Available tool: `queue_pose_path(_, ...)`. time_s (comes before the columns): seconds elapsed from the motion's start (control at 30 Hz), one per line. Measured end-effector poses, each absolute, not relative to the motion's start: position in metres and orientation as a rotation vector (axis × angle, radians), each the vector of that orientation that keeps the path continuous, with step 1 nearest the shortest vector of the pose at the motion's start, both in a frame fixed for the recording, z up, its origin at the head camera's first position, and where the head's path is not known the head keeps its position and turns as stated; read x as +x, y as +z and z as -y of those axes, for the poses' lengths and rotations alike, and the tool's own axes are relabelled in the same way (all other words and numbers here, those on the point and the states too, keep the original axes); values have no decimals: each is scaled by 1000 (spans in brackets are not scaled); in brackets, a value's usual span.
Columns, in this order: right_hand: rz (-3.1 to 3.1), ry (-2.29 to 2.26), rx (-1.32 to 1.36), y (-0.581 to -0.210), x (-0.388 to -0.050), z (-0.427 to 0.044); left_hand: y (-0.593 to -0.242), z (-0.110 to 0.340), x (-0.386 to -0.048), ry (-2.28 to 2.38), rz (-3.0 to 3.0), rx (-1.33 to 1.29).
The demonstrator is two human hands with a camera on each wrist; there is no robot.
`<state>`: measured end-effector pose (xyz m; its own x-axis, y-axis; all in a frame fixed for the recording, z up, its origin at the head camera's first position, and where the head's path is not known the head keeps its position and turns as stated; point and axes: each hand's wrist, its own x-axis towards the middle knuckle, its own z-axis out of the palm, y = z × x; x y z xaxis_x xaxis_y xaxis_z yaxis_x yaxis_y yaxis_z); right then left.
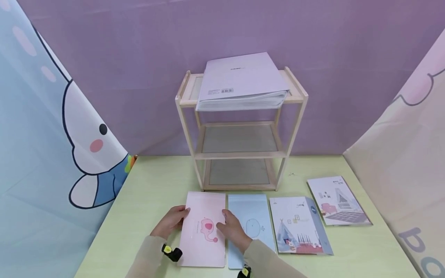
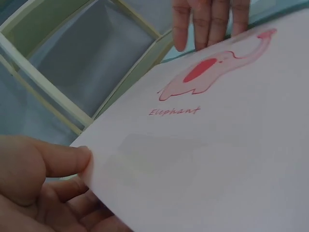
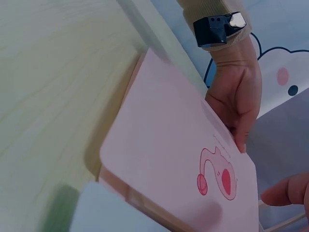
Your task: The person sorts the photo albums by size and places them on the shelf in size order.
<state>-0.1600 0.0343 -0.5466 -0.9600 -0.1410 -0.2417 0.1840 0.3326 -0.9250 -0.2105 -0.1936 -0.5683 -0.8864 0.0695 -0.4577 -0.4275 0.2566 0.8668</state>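
A pink notebook [image 1: 202, 247] with an elephant drawing lies at the front of the table. At its left edge my left hand [image 1: 171, 221] pinches it, thumb on the cover and fingers below, as the left wrist view [image 2: 46, 181] makes plain. My right hand [image 1: 234, 231] is by the right edge, its thumb over the cover near the elephant. Its fingers look straight in the left wrist view, and whether they touch the notebook is hard to tell. Just right of it, partly under my right hand and forearm, lies a blue notebook [image 1: 247, 206] with a whale-like drawing.
Two booklets with tent pictures, one with a blue side strip [image 1: 321, 227] and another [image 1: 342, 200], lie to the right. Behind stands a pale wooden three-tier shelf [image 1: 240, 155], with a thick white book or folder [image 1: 243, 77] on top, jutting past its front edge. Cloth drapes surround the table.
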Motion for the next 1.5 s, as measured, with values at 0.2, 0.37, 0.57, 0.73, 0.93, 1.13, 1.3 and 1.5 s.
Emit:
queue_pose_path(0.2,-2327,-1671,4,-547,-159,-37,-569,193,-209,1741,-2043,-248)
queue_pose_path(0.37,-2305,-1735,-19,-552,-160,-38,-573,194,-209,1841,-1992,-251)
queue_pose_path(0.57,-2221,-1985,-35,-566,-161,-38,-570,199,-208,1905,-1961,-282)
queue_pose_path(0.73,-2241,-2051,-6,-569,-161,-36,-563,203,-207,1921,-1936,-240)
queue_pose_path(0.93,-2283,-1982,91,-566,-162,-33,-556,205,-208,1925,-1922,-232)
queue_pose_path(1.13,-2236,-1959,101,-559,-165,-38,-549,207,-210,1956,-1904,-228)
queue_pose_path(1.3,-2128,-1980,74,-560,-168,-45,-543,205,-211,1983,-1864,-201)
queue_pose_path(1.5,-2030,-2004,99,-549,-167,-57,-544,201,-213,1990,-1800,-193)
